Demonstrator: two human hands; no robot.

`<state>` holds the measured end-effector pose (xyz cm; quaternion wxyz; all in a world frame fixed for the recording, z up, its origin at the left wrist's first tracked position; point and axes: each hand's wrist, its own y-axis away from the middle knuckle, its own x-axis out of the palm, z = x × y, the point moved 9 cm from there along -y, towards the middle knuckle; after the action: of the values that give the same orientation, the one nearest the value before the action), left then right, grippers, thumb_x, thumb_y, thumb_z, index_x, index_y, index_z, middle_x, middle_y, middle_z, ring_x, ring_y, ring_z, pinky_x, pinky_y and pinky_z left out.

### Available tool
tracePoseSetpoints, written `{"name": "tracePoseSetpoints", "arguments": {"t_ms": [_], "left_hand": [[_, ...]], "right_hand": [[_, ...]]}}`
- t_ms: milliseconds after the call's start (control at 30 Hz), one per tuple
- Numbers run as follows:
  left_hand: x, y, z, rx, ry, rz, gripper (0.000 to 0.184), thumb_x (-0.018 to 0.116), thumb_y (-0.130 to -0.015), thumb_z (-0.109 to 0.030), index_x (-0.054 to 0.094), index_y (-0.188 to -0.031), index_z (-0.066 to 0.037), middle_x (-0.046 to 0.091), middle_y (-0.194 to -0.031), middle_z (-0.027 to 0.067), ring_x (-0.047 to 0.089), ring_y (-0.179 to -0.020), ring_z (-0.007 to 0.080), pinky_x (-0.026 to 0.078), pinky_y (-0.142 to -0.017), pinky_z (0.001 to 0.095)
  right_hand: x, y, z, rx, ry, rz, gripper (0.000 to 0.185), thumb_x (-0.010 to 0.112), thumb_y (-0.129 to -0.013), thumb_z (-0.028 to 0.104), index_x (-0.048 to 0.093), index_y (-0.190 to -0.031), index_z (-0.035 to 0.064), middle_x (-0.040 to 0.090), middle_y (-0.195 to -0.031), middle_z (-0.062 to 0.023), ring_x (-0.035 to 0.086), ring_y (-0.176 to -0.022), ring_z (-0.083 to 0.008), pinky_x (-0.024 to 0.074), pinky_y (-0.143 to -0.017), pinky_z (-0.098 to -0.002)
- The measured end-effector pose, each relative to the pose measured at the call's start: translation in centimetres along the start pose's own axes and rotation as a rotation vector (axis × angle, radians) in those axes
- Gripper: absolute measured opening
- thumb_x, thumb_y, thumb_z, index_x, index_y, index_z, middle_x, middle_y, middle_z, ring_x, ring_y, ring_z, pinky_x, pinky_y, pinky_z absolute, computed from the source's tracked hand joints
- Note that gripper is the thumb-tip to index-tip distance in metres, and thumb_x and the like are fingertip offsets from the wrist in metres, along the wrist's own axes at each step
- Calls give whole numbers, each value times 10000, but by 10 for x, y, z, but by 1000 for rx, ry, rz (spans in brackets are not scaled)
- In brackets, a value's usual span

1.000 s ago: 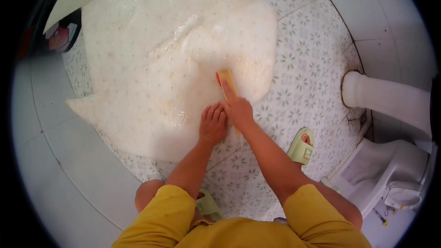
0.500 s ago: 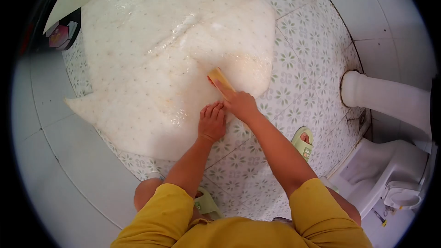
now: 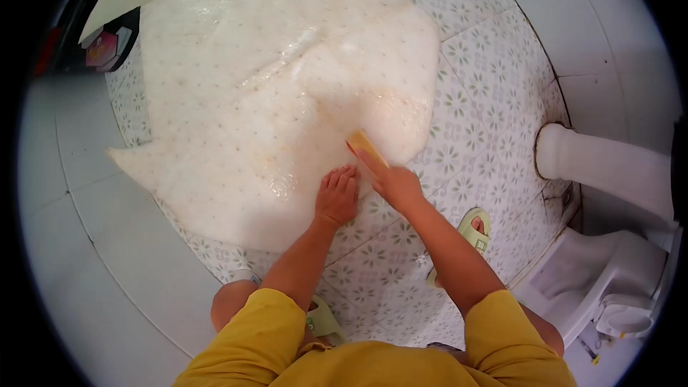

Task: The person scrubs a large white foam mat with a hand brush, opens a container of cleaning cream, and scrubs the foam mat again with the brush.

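The pale, wet-looking sheet (image 3: 229, 129) spreads from the view's centre toward 11 o'clock, its far side cut off at 12. A dark object (image 3: 102, 49) at 10 o'clock is hard to make out. The right hand (image 3: 399, 186) is closed around the near end of a yellow tool (image 3: 369, 149), which points toward 11 o'clock, its underside mostly hidden. At that hand's 9 o'clock, the left hand (image 3: 337, 195) rests on the sheet, palm hidden; whether it pinches anything cannot be told.
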<state>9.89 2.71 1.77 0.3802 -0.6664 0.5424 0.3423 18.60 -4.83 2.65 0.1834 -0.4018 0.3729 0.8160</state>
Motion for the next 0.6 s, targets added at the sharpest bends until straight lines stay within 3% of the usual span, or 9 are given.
{"name": "tracePoseSetpoints", "arguments": {"t_ms": [167, 233, 367, 433, 567, 600], "left_hand": [[-4, 2, -5, 40, -51, -35, 239, 520, -860, -162, 578, -1054, -35, 567, -1193, 97, 494, -1190, 250, 355, -1027, 415], [3, 3, 0, -4, -6, 10, 298, 562, -832, -118, 557, -1115, -26, 553, -1178, 111, 477, -1178, 290, 345, -1012, 465], [2, 0, -1, 8, -3, 13, 328, 571, -823, -123, 557, -1139, -33, 552, -1194, 104, 482, -1181, 277, 346, -1014, 460], [-5, -2, -4, 31, -32, -23, 258, 530, -843, -156, 582, -1066, -38, 571, -1187, 85, 503, -1167, 239, 359, -1022, 417], [0, 2, -5, 34, -1, -15, 319, 583, -807, -111, 553, -1120, -54, 542, -1239, 97, 478, -1194, 273, 330, -1034, 443], [-1, 2, -3, 13, 23, -15, 332, 586, -802, -104, 550, -1129, -57, 540, -1239, 96, 470, -1203, 273, 327, -1035, 443]], "right_hand": [[6, -28, 13, 56, -60, 9, 678, 575, -814, 222, 333, -1434, 350, 652, -748, -142, 626, -631, -331, 520, -590, -432], [-4, -58, 33, -58, -67, -101, 680, 566, -815, 203, 327, -1437, 341, 655, -741, -146, 625, -632, -342, 508, -564, -451], [-7, -28, 21, -30, -122, -71, 691, 554, -810, 178, 323, -1438, 349, 655, -748, -155, 624, -634, -345, 502, -559, -451], [12, 12, -2, 79, -76, 3, 711, 564, -807, 180, 306, -1451, 339, 646, -742, -170, 624, -639, -349, 508, -586, -439], [25, 36, -3, 130, -166, 1, 744, 575, -797, 166, 282, -1472, 281, 652, -762, -182, 621, -647, -364, 506, -604, -442], [15, 36, 0, 129, -330, -221, 752, 573, -801, 161, 263, -1480, 249, 655, -778, -189, 621, -655, -374, 507, -616, -445]]}}
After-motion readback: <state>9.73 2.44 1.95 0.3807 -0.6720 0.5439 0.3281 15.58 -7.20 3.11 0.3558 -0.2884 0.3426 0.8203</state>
